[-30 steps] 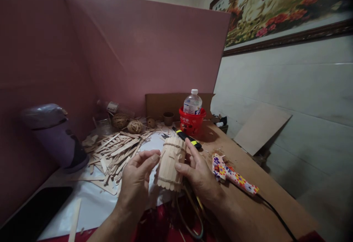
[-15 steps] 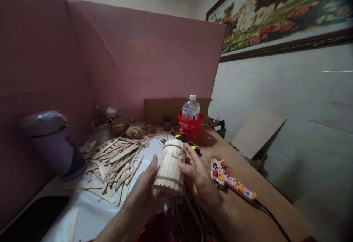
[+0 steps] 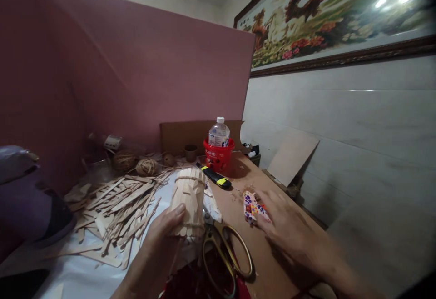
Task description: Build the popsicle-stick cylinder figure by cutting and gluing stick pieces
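Observation:
My left hand (image 3: pixel 163 231) is closed around a cylinder of craft sticks (image 3: pixel 188 199), held tilted above the table. The cylinder has a band of twine near its top and another near its bottom. Blurred by motion, my right hand (image 3: pixel 289 226) reaches over a flower-patterned glue gun (image 3: pixel 251 208) on the right. Its thumb and fingers are spread apart and cover the gun's handle. Between my hands, just right of the cylinder, lie gold-handled scissors (image 3: pixel 226 251). A black and yellow utility knife (image 3: pixel 215 176) lies beyond them.
Many loose craft sticks (image 3: pixel 119 208) are piled at the left. Behind stand twine balls (image 3: pixel 146 166), a small brown pot (image 3: pixel 190 152) and a red bucket (image 3: pixel 218 159) holding a plastic bottle (image 3: pixel 220 134). A purple container (image 3: pixel 30 208) stands at far left.
My right hand has let go of the stick cylinder and moved right to the glue gun. My left hand keeps the cylinder. The view has turned right, and the scissors now show clearly.

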A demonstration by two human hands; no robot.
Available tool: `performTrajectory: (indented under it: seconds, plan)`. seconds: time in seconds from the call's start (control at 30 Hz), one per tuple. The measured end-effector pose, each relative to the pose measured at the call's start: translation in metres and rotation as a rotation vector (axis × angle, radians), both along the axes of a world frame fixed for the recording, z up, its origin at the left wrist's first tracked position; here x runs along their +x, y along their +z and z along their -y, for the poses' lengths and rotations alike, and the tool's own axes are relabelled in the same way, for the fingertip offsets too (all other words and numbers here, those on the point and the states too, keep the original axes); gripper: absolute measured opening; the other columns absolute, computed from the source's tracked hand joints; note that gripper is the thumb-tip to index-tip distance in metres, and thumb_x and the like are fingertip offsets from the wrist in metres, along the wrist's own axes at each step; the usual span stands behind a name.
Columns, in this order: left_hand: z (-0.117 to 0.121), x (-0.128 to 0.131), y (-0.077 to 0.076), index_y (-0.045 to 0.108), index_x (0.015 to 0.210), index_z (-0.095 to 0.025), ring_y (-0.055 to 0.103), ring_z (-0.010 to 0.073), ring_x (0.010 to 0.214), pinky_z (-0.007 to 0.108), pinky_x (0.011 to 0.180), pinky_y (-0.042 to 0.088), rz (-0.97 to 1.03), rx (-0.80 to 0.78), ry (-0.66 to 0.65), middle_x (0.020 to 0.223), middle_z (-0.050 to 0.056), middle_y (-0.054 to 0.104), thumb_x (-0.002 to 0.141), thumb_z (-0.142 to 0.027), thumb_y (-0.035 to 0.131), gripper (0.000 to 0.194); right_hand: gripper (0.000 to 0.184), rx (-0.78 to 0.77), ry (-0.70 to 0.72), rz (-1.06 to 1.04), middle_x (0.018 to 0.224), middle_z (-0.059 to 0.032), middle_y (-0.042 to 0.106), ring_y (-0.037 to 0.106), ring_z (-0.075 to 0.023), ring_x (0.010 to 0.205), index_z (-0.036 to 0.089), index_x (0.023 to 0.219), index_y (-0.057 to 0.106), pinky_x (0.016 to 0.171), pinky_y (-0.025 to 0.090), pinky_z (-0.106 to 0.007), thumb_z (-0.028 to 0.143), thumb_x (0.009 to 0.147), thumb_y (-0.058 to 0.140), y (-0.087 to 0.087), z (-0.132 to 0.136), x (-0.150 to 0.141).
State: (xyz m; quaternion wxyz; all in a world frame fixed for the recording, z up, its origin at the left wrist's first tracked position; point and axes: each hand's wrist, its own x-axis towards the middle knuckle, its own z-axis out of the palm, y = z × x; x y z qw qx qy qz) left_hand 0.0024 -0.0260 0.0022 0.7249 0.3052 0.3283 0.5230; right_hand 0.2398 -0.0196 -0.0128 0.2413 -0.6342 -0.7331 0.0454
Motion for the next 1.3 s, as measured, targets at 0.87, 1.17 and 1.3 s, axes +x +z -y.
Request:
performTrajectory:
  seconds: [0.87, 1.17, 1.3]
  plan:
    - [-0.013, 0.005, -0.031, 0.066, 0.093, -0.014, 0.064, 0.0228, 0.064, 0.032, 0.06, 0.047, -0.094, 0.122, 0.044, 0.074, 0.008, 0.071, 0.061, -0.038, 0.073, 0.04, 0.035, -0.437, 0.245, -0.929, 0.054, 0.0005, 0.056, 0.051, -0.0098, 0.044, 0.016, 0.068, 0.062, 0.044, 0.043, -0.02, 0.049, 0.08, 0.062, 0.018, 0.049, 0.003]
    - [-0.009, 0.007, -0.036, 0.065, 0.097, -0.014, 0.068, 0.025, 0.077, 0.032, 0.066, 0.05, -0.169, 0.119, 0.084, 0.085, 0.01, 0.073, 0.059, -0.037, 0.077, 0.046, 0.019, -0.367, 0.36, -0.924, 0.073, -0.0039, 0.065, 0.063, -0.0206, 0.077, 0.023, 0.086, 0.071, 0.074, 0.054, -0.03, 0.039, 0.079, 0.064, 0.029, 0.057, -0.026]
    - [-0.009, 0.007, -0.039, 0.064, 0.101, -0.014, 0.068, 0.0246, 0.075, 0.032, 0.066, 0.051, -0.182, 0.13, 0.072, 0.086, 0.01, 0.073, 0.058, -0.037, 0.078, 0.05, 0.021, -0.362, 0.38, -0.943, 0.069, -0.0028, 0.064, 0.061, -0.0183, 0.07, 0.022, 0.086, 0.071, 0.069, 0.054, -0.028, 0.04, 0.082, 0.06, 0.024, 0.055, -0.031]
